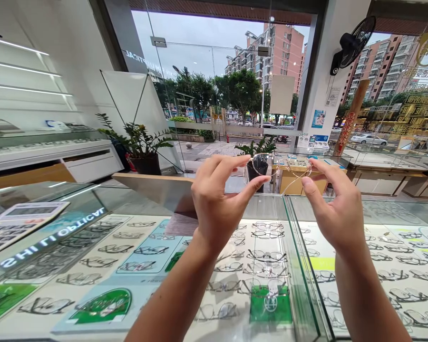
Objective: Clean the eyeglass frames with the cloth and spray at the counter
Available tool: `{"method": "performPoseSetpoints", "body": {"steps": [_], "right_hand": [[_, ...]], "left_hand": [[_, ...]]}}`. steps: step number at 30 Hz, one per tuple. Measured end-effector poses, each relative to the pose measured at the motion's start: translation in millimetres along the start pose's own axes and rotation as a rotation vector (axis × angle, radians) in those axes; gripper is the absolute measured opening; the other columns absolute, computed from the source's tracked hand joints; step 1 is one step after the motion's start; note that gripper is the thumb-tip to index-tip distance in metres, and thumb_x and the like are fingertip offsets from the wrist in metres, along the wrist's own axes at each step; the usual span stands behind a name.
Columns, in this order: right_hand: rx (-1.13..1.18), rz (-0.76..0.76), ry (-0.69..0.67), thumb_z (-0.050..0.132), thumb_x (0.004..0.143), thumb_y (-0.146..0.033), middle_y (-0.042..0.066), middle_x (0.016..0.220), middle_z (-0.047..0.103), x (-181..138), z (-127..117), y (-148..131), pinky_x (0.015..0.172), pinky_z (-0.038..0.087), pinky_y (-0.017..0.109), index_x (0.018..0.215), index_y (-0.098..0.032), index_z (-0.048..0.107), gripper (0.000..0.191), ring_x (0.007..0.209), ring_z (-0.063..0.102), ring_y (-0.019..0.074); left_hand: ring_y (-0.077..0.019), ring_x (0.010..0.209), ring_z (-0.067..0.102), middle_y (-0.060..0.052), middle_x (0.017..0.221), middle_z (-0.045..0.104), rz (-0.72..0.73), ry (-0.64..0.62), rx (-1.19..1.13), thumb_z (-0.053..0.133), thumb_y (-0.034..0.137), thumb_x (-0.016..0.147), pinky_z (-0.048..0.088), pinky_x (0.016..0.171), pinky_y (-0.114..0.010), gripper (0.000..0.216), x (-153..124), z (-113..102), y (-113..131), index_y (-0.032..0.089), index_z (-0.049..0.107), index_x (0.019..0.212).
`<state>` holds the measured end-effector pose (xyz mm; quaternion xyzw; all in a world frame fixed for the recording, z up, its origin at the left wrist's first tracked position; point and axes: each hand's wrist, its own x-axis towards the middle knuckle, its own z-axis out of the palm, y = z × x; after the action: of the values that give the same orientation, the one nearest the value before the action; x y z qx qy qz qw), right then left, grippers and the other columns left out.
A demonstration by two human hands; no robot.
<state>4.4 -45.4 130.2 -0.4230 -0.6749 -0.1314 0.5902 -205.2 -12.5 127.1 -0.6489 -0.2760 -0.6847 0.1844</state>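
A pair of thin-rimmed eyeglasses (261, 164) is held up in front of me, above the glass display case (284, 209). My left hand (219, 197) is closed in a pinch, index finger and thumb around the edge of the left lens. On the other side, my right hand (337, 206) pinches the right end of the frame between thumb and fingertip. The fine wire parts near the right hand blur into the background, so the temples are hard to make out. Rows of spectacle frames (267, 256) lie under the glass below both hands.
A mirror or panel with a wooden edge (153, 183) stands on the counter left of my left hand. Further left lies a calculator (28, 216). Potted plants (144, 147), a wall fan (356, 42) and glass doors (214, 95) are beyond the counter.
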Motion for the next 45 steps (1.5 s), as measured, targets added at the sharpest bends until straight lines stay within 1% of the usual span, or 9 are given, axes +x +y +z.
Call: {"method": "performPoseSetpoints", "body": {"steps": [5, 14, 18, 23, 28, 34, 37, 41, 45], "right_hand": [[-0.014, 0.013, -0.014, 0.062, 0.096, -0.042, 0.009, 0.108, 0.077, -0.4, -0.6, -0.6, 0.092, 0.057, 0.049, 0.125, -0.023, 0.071, 0.035, 0.101, 0.071, 0.0272], [0.0, 0.032, -0.021, 0.063, 0.095, -0.039, 0.009, 0.114, 0.076, 0.0, 2.3, 2.3, 0.095, 0.056, 0.05, 0.126, -0.024, 0.07, 0.035, 0.102, 0.071, 0.0273], [0.023, -0.02, 0.047, 0.066, 0.094, -0.038, 0.006, 0.106, 0.074, 1.0, 1.7, -0.2, 0.09, 0.056, 0.046, 0.121, -0.024, 0.071, 0.031, 0.095, 0.07, 0.0247], [0.014, -0.059, 0.111, 0.069, 0.093, -0.037, 0.005, 0.106, 0.071, 1.0, 1.0, -2.8, 0.089, 0.055, 0.045, 0.118, -0.026, 0.07, 0.028, 0.092, 0.068, 0.0228], [0.007, -0.095, 0.13, 0.071, 0.092, -0.035, 0.004, 0.106, 0.071, 1.8, 0.9, -3.0, 0.089, 0.055, 0.045, 0.118, -0.026, 0.07, 0.028, 0.093, 0.067, 0.023], [-0.033, -0.166, 0.179, 0.071, 0.092, -0.033, 0.006, 0.111, 0.07, 1.6, 3.1, -2.8, 0.093, 0.056, 0.048, 0.121, -0.027, 0.069, 0.03, 0.103, 0.066, 0.0262], [-0.049, -0.23, 0.203, 0.072, 0.092, -0.03, 0.006, 0.112, 0.07, 0.4, 5.4, -3.3, 0.092, 0.056, 0.048, 0.123, -0.028, 0.069, 0.031, 0.104, 0.065, 0.027], [-0.066, -0.298, 0.222, 0.074, 0.09, -0.027, 0.007, 0.112, 0.069, -1.8, 7.8, -4.2, 0.087, 0.057, 0.046, 0.125, -0.029, 0.068, 0.035, 0.104, 0.065, 0.0272], [-0.097, -0.324, 0.233, 0.074, 0.09, -0.027, 0.007, 0.113, 0.069, -3.4, 9.2, -3.9, 0.086, 0.056, 0.046, 0.128, -0.03, 0.068, 0.039, 0.105, 0.065, 0.0276]], "left_hand": [[-0.018, 0.081, 0.066, -0.003, 0.092, 0.074, 0.014, -0.001, 0.008, 0.084, 0.043, 0.082, 0.054, 0.078, -0.035, 0.032, 0.6, 1.1, -1.7, 0.023, 0.074, 0.105], [-0.0192, 0.085, 0.066, -0.004, 0.095, 0.074, 0.04, 0.018, 0.018, 0.086, 0.04, 0.08, 0.054, 0.08, -0.037, 0.034, -0.9, 2.2, -3.9, 0.024, 0.075, 0.107], [-0.0167, 0.081, 0.067, -0.003, 0.094, 0.075, -0.031, -0.014, -0.059, 0.085, 0.044, 0.082, 0.055, 0.077, -0.033, 0.035, 0.4, 5.0, -9.5, 0.023, 0.074, 0.107], [-0.0174, 0.086, 0.072, -0.003, 0.096, 0.078, -0.159, -0.096, -0.127, 0.082, 0.048, 0.083, 0.055, 0.076, -0.032, 0.036, -0.3, 9.6, -17.8, 0.023, 0.074, 0.106], [-0.0189, 0.089, 0.073, -0.003, 0.097, 0.079, -0.201, -0.136, -0.156, 0.083, 0.048, 0.082, 0.057, 0.077, -0.032, 0.035, -0.8, 11.2, -19.6, 0.023, 0.075, 0.106], [-0.0203, 0.094, 0.074, -0.005, 0.106, 0.079, -0.232, -0.175, -0.217, 0.083, 0.05, 0.081, 0.057, 0.078, -0.033, 0.041, -1.6, 14.2, -23.9, 0.023, 0.074, 0.11], [-0.0205, 0.094, 0.073, -0.006, 0.109, 0.078, -0.251, -0.152, -0.239, 0.086, 0.051, 0.078, 0.056, 0.079, -0.034, 0.047, -5.0, 19.8, -24.9, 0.023, 0.071, 0.113], [-0.0198, 0.096, 0.071, -0.006, 0.112, 0.075, -0.292, -0.071, -0.295, 0.086, 0.049, 0.078, 0.055, 0.079, -0.033, 0.046, -11.7, 30.4, -24.7, 0.024, 0.069, 0.113], [-0.0194, 0.096, 0.071, -0.006, 0.114, 0.074, -0.315, -0.038, -0.352, 0.086, 0.048, 0.079, 0.055, 0.078, -0.033, 0.046, -16.4, 38.0, -25.2, 0.025, 0.067, 0.114]]}}
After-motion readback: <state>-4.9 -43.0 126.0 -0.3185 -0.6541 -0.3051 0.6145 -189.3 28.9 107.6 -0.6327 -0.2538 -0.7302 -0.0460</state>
